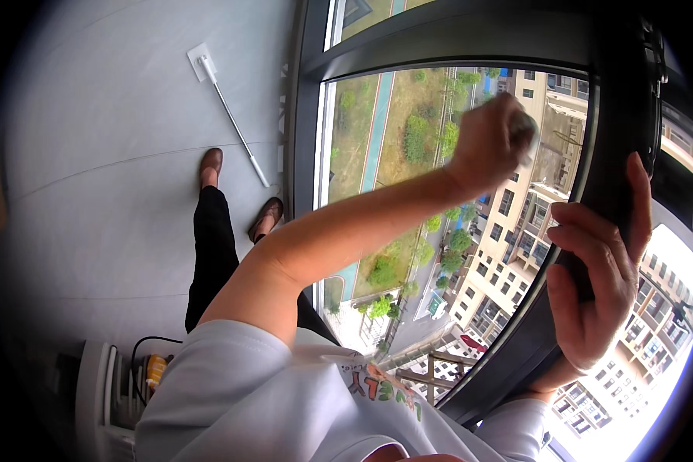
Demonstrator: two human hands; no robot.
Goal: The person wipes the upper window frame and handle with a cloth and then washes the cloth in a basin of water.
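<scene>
My left hand [488, 141] is closed around a small wadded pale greyish cloth [524, 136], blurred and mostly covered by the fingers. It is held up in front of the glass pane [404, 173] of a tall window; whether the cloth touches the glass cannot be told. To the right, my right hand [603, 271] lies over the dark window frame [603, 138]. Its fingers are bent and spread, one pointing up along the frame, with nothing held in the palm.
A flat-head mop with a metal pole [234, 118] lies on the grey tiled floor [104, 127] near my brown shoes [211, 161]. At lower left stands a white slatted object [92, 387] with a black cable [141, 352] and an orange item [156, 369]. Buildings and trees show far below outside.
</scene>
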